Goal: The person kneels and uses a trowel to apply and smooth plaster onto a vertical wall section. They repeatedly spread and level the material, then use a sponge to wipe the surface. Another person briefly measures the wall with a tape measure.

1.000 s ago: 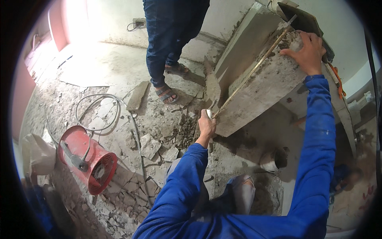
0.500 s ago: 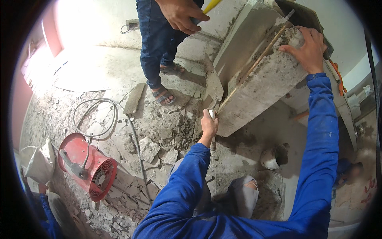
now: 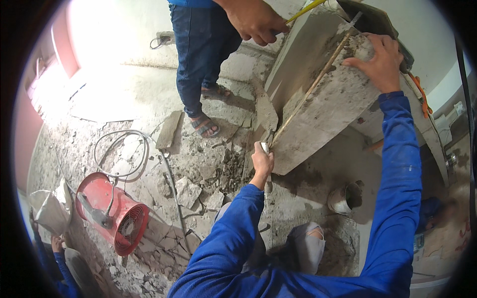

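My left hand (image 3: pixel 262 161) is closed round the handle of a pointed trowel (image 3: pixel 267 111), whose grey blade points up and away beside the concrete ledge (image 3: pixel 325 107). A small white piece (image 3: pixel 265 147) shows at my thumb; I cannot make out what it is. Along the ledge's upper edge runs a thin, straight rod (image 3: pixel 318 82), light brown and crusted with mortar. My right hand (image 3: pixel 380 62) rests on the ledge's far end, fingers and thumb spread over the rough concrete. Across from me, a co-worker's hand (image 3: pixel 256 22) holds a long, thin yellow tool (image 3: pixel 305 10).
A red cylindrical blower (image 3: pixel 112 213) stands at left, with a grey cable (image 3: pixel 166 171) looping over the floor. Broken slabs (image 3: pixel 188 192) and rubble lie about. A bucket (image 3: pixel 343 198) sits below the ledge. Another person (image 3: pixel 64 265) crouches at lower left beside a white sack (image 3: pixel 49 208).
The co-worker's hand has moved right, bringing the yellow tool toward the ledge's far end. My right hand has shifted slightly left; my left hand and the trowel have come slightly nearer.
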Available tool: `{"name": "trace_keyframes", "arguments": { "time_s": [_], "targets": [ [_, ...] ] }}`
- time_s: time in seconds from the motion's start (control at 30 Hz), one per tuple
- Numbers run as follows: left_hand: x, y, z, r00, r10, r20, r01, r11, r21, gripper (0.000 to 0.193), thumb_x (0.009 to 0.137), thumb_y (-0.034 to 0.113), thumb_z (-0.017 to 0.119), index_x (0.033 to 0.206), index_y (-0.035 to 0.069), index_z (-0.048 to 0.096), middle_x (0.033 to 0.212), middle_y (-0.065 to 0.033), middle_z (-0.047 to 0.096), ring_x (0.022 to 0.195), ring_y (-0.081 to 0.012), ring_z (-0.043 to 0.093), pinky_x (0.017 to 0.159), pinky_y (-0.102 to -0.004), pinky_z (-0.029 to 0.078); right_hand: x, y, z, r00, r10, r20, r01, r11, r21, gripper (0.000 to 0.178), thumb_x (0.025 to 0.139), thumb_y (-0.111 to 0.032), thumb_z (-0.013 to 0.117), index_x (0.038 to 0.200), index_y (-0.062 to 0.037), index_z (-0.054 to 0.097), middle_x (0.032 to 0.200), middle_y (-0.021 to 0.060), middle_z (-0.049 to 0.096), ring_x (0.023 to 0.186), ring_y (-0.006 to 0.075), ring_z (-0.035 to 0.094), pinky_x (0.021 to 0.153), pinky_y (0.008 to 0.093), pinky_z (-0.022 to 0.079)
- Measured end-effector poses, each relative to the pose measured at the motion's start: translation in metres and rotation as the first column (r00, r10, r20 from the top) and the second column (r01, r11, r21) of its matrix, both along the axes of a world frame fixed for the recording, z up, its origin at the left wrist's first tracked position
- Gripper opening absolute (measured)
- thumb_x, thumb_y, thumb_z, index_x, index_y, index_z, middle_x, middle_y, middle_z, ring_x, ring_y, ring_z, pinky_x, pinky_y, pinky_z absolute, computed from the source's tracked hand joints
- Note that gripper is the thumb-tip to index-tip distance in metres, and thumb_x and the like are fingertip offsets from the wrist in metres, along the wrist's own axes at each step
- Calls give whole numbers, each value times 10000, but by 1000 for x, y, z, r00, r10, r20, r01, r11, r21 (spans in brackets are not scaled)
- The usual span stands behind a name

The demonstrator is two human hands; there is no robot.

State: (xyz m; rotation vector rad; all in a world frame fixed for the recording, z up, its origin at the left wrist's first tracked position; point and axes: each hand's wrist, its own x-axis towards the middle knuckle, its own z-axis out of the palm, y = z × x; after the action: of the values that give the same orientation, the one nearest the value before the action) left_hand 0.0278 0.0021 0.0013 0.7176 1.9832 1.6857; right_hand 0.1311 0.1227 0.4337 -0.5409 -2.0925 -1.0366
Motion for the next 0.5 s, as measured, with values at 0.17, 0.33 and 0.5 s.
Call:
{"name": "trace_keyframes", "arguments": {
  "time_s": [0.17,0.33,0.5],
  "targets": [
    [0,-1,0,1000,24,-20,-25,1000,-16,477,778,78,667,1202,67,449,938,-264,661,901,-449,651,782,-484,512,-1,1,0,999,35,-5,-35,999,25,876,536,-735,773,1153,-125,653,1098,71,537,1090,295,470,860,506,369],
    [-11,-26,13,987,61,-150,-48,994,93,458,723,59,661,1163,50,532,971,-223,606,919,-423,601,805,-462,489,1,-4,-3,999,41,-18,-41,999,8,870,559,-672,799,1164,-70,632,1134,87,524,1099,301,470,891,473,375],
    [-17,-73,34,979,-76,-191,118,969,217,472,701,65,655,1158,11,550,1021,-216,590,941,-391,591,847,-433,486,-1,-3,-4,990,131,-43,-132,991,-26,857,536,-721,773,1122,-109,645,1129,69,527,1099,304,455,852,523,381]
  ]
}}
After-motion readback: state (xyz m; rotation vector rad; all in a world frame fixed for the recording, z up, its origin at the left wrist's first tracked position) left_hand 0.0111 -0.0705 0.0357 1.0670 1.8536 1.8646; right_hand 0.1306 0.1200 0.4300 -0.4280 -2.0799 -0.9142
